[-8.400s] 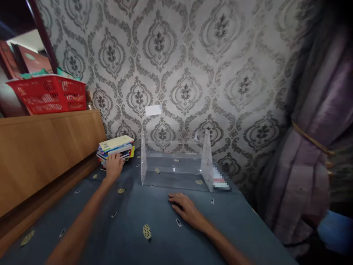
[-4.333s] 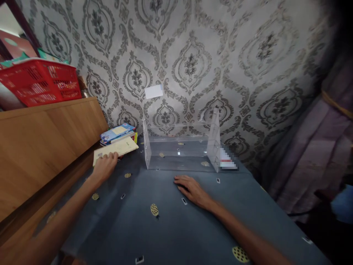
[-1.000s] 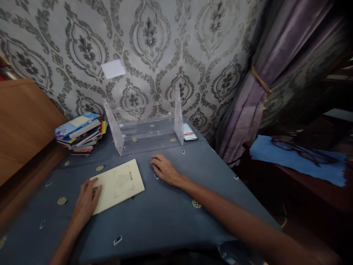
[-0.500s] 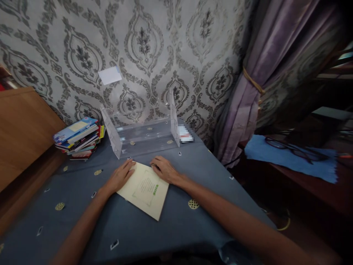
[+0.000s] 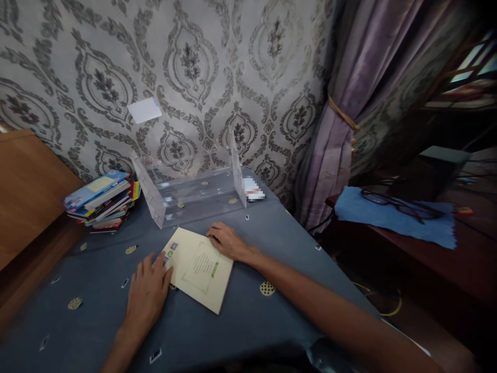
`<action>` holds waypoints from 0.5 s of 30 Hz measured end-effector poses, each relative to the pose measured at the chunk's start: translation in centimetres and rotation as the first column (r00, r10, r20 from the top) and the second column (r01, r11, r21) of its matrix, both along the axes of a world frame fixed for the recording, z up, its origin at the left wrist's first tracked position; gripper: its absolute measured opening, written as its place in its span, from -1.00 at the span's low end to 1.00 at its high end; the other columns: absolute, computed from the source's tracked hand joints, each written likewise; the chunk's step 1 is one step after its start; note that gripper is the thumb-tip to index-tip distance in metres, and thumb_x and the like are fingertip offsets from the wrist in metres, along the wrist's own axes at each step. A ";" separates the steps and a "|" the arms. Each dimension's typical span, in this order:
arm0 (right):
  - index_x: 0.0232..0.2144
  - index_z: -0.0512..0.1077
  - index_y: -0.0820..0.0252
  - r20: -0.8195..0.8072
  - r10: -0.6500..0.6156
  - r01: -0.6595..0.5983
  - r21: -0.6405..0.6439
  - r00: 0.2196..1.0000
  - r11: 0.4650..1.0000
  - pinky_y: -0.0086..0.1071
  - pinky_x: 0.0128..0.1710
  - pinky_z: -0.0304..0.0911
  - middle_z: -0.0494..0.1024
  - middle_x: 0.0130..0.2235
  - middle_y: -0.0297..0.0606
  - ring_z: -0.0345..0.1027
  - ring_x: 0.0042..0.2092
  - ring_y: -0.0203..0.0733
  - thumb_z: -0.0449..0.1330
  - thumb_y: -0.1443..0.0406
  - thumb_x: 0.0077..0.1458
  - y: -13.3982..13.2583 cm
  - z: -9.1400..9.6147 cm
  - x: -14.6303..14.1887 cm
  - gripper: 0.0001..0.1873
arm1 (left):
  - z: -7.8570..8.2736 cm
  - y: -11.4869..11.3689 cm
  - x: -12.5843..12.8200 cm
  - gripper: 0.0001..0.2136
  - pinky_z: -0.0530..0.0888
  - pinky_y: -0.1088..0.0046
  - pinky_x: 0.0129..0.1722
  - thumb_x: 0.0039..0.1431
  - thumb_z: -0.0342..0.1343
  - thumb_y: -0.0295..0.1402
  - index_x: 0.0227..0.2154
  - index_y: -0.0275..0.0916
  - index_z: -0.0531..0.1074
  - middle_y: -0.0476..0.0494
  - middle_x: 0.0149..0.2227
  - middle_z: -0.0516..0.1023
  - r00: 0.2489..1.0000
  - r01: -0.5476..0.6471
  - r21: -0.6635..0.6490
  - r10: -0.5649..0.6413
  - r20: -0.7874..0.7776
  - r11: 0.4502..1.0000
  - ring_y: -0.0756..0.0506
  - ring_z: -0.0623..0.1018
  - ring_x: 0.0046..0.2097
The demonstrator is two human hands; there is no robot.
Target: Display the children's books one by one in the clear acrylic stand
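Cream paperback flat on the blue-grey tablecloth, a hand at either side.

Taking the paperback (image 5: 202, 274) as the dial's centre on the tablecloth (image 5: 217, 347), the left hand (image 5: 149, 285) lies at nine o'clock, fingers released and loosely spread, their tips at the cover's corner; the right hand (image 5: 227, 241) is at one o'clock, fingers bent over the upper edge (whether they grasp it, I cannot tell). The cover shows a framed block of print with a green label. A clear acrylic rack (image 5: 149, 194) stands near at twelve, a stack of books (image 5: 103, 199) at ten, and a tied purple curtain (image 5: 330, 150) hangs at two. Well apart, toward three, eyeglasses (image 5: 404, 205) rest on a blue cloth (image 5: 396, 225).
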State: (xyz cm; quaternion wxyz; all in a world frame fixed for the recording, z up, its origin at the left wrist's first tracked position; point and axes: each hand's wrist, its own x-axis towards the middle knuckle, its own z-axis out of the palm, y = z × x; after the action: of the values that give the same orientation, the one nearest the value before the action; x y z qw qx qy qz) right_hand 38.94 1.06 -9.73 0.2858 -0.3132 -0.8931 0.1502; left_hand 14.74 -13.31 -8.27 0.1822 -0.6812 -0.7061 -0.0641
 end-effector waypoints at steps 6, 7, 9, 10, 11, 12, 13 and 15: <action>-0.19 0.51 0.25 -0.030 0.050 -0.051 -0.013 0.998 0.999 -0.21 0.03 0.23 0.63 -0.19 -0.17 0.43 -0.16 -0.15 0.09 0.49 0.24 -0.3 -0.2 -0.2 -0.78 | -1.9 -2.3 0.1 -0.62 0.48 0.07 0.01 0.39 -0.21 -0.22 0.10 -0.24 0.34 -0.34 0.01 0.45 0.989 0.103 0.034 -0.106 0.104 0.994 -0.30 0.49 0.02; -0.17 0.51 0.24 -0.044 0.049 -0.050 -0.018 0.998 0.999 -0.21 0.03 0.23 0.63 -0.18 -0.17 0.44 -0.16 -0.16 0.09 0.49 0.23 -0.5 -0.2 0.0 -0.77 | -2.1 -2.0 0.3 -0.62 0.47 0.05 0.03 0.39 -0.22 -0.23 0.10 -0.25 0.33 -0.35 0.03 0.44 0.985 0.114 0.033 -0.118 0.122 0.993 -0.31 0.48 0.05; -0.16 0.51 0.22 -0.059 0.030 -0.031 -0.017 0.998 0.999 -0.21 0.00 0.24 0.63 -0.18 -0.17 0.44 -0.17 -0.15 0.09 0.50 0.20 -1.3 -0.2 0.7 -0.75 | -2.3 -1.1 0.8 -0.62 0.48 0.02 0.05 0.39 -0.21 -0.23 0.12 -0.26 0.32 -0.35 0.07 0.42 0.976 0.128 0.019 -0.129 0.175 0.992 -0.32 0.47 0.09; -0.17 0.52 0.21 -0.062 0.019 -0.019 -0.012 0.998 1.000 -0.21 -0.01 0.25 0.63 -0.19 -0.17 0.44 -0.18 -0.14 0.10 0.50 0.19 -1.8 -0.2 1.2 -0.75 | -2.4 -0.6 1.1 -0.62 0.48 0.03 0.06 0.39 -0.21 -0.24 0.13 -0.25 0.31 -0.35 0.09 0.41 0.969 0.131 0.013 -0.131 0.208 0.991 -0.32 0.46 0.11; -0.18 0.52 0.21 -0.065 0.010 -0.011 -0.008 0.998 1.000 -0.21 -0.02 0.26 0.63 -0.20 -0.17 0.44 -0.19 -0.14 0.10 0.49 0.19 -2.3 -0.2 1.9 -0.75 | -2.4 0.0 1.4 -0.62 0.48 0.03 0.06 0.38 -0.20 -0.24 0.13 -0.24 0.31 -0.34 0.11 0.40 0.960 0.140 0.009 -0.138 0.244 0.990 -0.31 0.45 0.13; -0.20 0.53 0.21 -0.072 0.007 -0.007 -0.007 0.997 1.000 -0.21 -0.04 0.26 0.63 -0.22 -0.17 0.44 -0.20 -0.13 0.09 0.48 0.19 -2.7 -0.2 2.6 -0.76 | -2.4 0.5 1.7 -0.63 0.48 0.04 0.07 0.38 -0.19 -0.25 0.14 -0.22 0.31 -0.33 0.12 0.40 0.947 0.159 0.008 -0.155 0.280 0.987 -0.30 0.45 0.15; -0.22 0.53 0.20 -0.085 0.003 -0.004 -0.012 0.996 1.000 -0.22 -0.06 0.27 0.63 -0.23 -0.18 0.43 -0.21 -0.13 0.09 0.48 0.20 -3.2 -0.3 3.4 -0.76 | -2.4 1.1 2.1 -0.63 0.48 0.05 0.09 0.37 -0.18 -0.26 0.14 -0.21 0.31 -0.32 0.14 0.39 0.931 0.186 0.011 -0.180 0.316 0.982 -0.29 0.45 0.16; -0.22 0.53 0.19 -0.123 -0.014 0.009 -0.035 0.992 0.999 -0.22 -0.07 0.28 0.63 -0.24 -0.19 0.44 -0.21 -0.12 0.08 0.46 0.22 -4.0 -0.3 5.0 -0.77 | -2.4 2.3 3.1 -0.63 0.46 0.06 0.12 0.37 -0.16 -0.28 0.14 -0.20 0.31 -0.32 0.17 0.37 0.891 0.251 0.026 -0.241 0.385 0.968 -0.28 0.43 0.18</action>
State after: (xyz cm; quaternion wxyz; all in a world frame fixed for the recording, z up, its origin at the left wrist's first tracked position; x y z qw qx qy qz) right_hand 43.90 -2.94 -9.99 0.3360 -0.3133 -0.8692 0.1830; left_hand 17.84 -10.97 -10.65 0.0218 -0.7414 -0.6368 -0.2105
